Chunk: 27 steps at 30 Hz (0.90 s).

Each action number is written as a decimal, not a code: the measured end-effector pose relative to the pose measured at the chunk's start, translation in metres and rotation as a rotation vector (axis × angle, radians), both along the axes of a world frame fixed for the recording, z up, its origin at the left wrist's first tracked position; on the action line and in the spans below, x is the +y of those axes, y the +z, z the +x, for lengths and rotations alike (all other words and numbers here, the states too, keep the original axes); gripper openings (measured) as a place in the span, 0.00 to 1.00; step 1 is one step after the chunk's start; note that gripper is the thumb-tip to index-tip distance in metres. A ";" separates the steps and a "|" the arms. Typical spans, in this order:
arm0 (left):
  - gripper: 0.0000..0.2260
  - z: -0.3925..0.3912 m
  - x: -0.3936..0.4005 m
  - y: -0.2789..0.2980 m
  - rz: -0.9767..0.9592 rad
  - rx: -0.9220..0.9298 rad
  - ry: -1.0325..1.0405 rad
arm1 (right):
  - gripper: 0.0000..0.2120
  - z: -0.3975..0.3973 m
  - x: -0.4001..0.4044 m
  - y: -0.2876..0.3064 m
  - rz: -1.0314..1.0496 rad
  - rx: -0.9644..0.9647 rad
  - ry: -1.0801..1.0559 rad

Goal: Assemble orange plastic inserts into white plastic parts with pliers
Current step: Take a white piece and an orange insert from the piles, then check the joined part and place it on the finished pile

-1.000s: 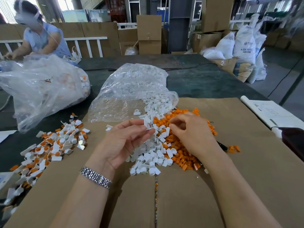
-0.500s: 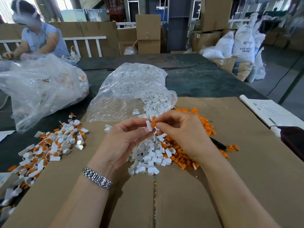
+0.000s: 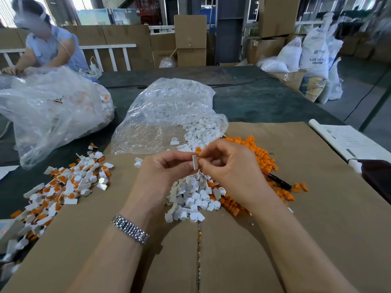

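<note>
A white plastic part (image 3: pixel 194 162) is held upright in the air just above the loose pile of white parts (image 3: pixel 193 197), pinched between the thumb and fingertips of the left hand (image 3: pixel 163 174). The left hand's fingers are curled round the part, and a metal watch band (image 3: pixel 130 229) is worn on that wrist. The right hand (image 3: pixel 229 168) is pressed against the part's right side, its fingers curled and its fingertips meeting those of the left hand. Whether an orange insert is gripped in the right fingertips cannot be told, as the spot is hidden by the fingers. Just right of the pile of white parts, and partly mixed with it, a heap of orange inserts (image 3: pixel 260 155) is spread out. A dark handled tool (image 3: pixel 278 181) is seen lying at the right edge of that heap, partly covered by the right wrist. Both heaps are laid on a sheet of brown cardboard (image 3: pixel 317 218). Just behind the pile of white parts, a clear plastic bag (image 3: pixel 169 115) of more white parts lies open, its contents spilling forward. Well to the left of the pile, a scatter of finished white-and-orange pieces (image 3: pixel 69 182) is spread across the cardboard's edge. Behind that scatter a larger clear bag (image 3: pixel 53 111) is handled by another person (image 3: pixel 50 49).
</note>
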State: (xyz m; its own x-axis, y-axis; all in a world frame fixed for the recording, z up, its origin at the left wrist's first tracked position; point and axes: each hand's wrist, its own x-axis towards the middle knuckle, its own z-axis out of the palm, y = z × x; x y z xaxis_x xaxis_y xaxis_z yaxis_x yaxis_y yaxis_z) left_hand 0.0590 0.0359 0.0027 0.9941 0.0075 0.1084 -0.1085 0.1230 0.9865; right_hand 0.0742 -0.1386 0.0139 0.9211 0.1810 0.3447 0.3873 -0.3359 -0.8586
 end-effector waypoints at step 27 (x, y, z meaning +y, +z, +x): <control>0.10 -0.001 0.005 0.008 -0.252 0.064 -0.043 | 0.11 -0.001 -0.001 0.004 -0.134 -0.316 0.048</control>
State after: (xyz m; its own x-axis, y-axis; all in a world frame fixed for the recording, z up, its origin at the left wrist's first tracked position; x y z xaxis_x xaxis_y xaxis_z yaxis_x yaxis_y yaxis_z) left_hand 0.0578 0.0408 0.0107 0.9988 -0.0162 0.0454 -0.0363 0.3686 0.9289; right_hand 0.0732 -0.1391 0.0181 0.7619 0.2842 0.5821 0.6452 -0.4128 -0.6429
